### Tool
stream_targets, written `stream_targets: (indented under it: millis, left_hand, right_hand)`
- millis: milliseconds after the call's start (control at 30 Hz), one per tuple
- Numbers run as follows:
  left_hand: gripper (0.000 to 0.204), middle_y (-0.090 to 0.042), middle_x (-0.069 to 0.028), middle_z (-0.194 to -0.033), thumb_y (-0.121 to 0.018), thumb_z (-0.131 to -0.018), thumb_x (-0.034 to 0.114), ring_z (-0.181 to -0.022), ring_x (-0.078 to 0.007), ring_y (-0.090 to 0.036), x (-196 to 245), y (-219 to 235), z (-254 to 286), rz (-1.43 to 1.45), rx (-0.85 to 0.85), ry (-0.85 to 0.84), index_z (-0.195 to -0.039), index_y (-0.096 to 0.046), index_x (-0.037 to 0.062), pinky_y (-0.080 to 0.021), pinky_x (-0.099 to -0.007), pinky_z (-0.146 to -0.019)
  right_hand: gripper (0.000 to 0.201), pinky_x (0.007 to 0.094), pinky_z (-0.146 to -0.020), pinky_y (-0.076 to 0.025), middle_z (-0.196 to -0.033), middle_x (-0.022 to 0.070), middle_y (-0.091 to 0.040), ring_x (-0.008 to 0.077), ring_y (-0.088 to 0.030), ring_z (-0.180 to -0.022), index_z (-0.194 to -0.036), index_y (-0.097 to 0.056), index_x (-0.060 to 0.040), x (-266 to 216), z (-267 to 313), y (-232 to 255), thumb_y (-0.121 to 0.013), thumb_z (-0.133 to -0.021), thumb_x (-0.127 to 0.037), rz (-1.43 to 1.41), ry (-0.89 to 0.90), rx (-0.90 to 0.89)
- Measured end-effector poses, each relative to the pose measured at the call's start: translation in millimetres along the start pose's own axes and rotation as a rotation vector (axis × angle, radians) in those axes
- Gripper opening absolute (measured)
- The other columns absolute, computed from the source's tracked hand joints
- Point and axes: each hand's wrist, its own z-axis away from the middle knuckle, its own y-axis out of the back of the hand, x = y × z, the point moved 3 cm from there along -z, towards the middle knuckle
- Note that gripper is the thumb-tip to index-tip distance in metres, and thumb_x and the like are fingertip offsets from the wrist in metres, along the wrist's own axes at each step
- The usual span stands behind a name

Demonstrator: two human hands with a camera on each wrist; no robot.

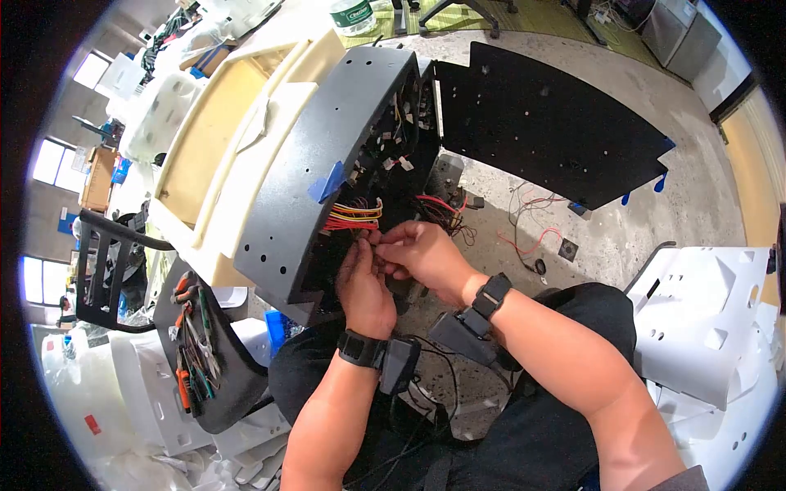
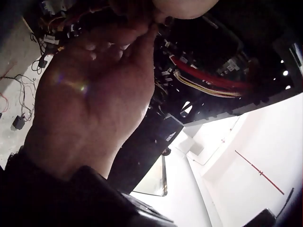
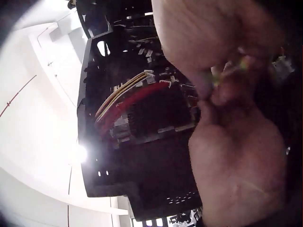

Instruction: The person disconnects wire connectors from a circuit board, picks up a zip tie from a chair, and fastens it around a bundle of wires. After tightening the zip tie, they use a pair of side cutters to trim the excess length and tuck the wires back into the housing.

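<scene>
My left hand (image 1: 364, 290) and right hand (image 1: 434, 258) meet at the fingertips, just below a bundle of red, yellow and white wires (image 1: 358, 214). The bundle comes out of a dark grey metal housing (image 1: 327, 123) whose open side faces right. Thumb and fingers of both hands are bent together in a pinch; the small piece between them is hidden, and I cannot tell its kind. In the right wrist view the wires (image 3: 125, 92) arc beside the joined fingers, with small white connectors around them. Blue tape (image 1: 329, 182) sticks to the housing's edge.
A black perforated panel (image 1: 548, 123) extends right from the housing. Loose red and black wires (image 1: 532, 237) lie on the concrete floor. Pliers and other hand tools (image 1: 195, 344) rest on a dark seat at left. White moulded parts (image 1: 696, 319) stand at right, a cream-coloured shell (image 1: 217, 139) behind.
</scene>
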Motion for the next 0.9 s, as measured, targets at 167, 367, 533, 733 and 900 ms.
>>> stream_targets:
  millis: [167,367,533,733,900]
  left_hand:
    - [0.026,-0.058,-0.0019,-0.099,-0.048,-0.095,0.028,-0.09,-0.0119,-0.053,7,-9,8,0.018,0.052,0.071,-0.11,-0.054,0.0074,-0.042,-0.0277,-0.077]
    - [0.023,-0.058,-0.0018,-0.098,-0.052,-0.094,0.026,-0.092,-0.012,-0.053,6,-6,8,0.022,0.025,0.045,-0.107,-0.056,0.0077,-0.042,-0.0282,-0.081]
    - [0.021,-0.059,0.0018,-0.09,-0.057,-0.091,0.019,-0.081,-0.0076,-0.051,5,-4,6,0.055,0.018,-0.024,-0.109,-0.057,0.0082,-0.038,-0.0228,-0.072]
    - [0.019,-0.059,-0.002,-0.096,-0.054,-0.092,0.017,-0.083,-0.0094,-0.052,5,-4,5,0.075,0.016,-0.008,-0.109,-0.055,0.0069,-0.04,-0.0244,-0.073]
    - [0.02,-0.058,-0.0016,-0.099,-0.052,-0.093,0.02,-0.086,-0.0101,-0.052,4,-4,4,0.061,-0.036,-0.016,-0.109,-0.054,0.0083,-0.04,-0.0257,-0.076]
  right_hand:
    - [0.018,0.0374,-0.063,-0.051,-0.077,0.0182,-0.064,0.0312,-0.064,-0.07,-0.084,-0.062,-0.0005,-17,10,-2,-0.066,-0.076,-0.017,0.586,0.537,0.084]
    - [0.02,0.04,-0.066,-0.05,-0.08,0.0215,-0.062,0.0365,-0.061,-0.075,-0.086,-0.062,-0.001,-20,13,2,-0.062,-0.08,-0.02,0.564,0.491,0.077]
    - [0.039,0.0263,-0.049,-0.047,-0.071,0.0055,-0.062,0.0128,-0.059,-0.058,-0.088,-0.063,-0.0008,1,7,13,-0.058,-0.087,-0.039,0.146,-0.219,-0.03]
    - [0.022,0.03,-0.055,-0.05,-0.069,0.0133,-0.065,0.0182,-0.064,-0.061,-0.084,-0.065,0.0011,1,3,0,-0.062,-0.082,-0.02,0.216,0.191,0.032]
    - [0.018,0.0335,-0.064,-0.051,-0.079,0.0167,-0.066,0.0275,-0.066,-0.07,-0.09,-0.067,-0.0013,0,2,0,-0.064,-0.077,-0.014,0.146,0.177,0.018]
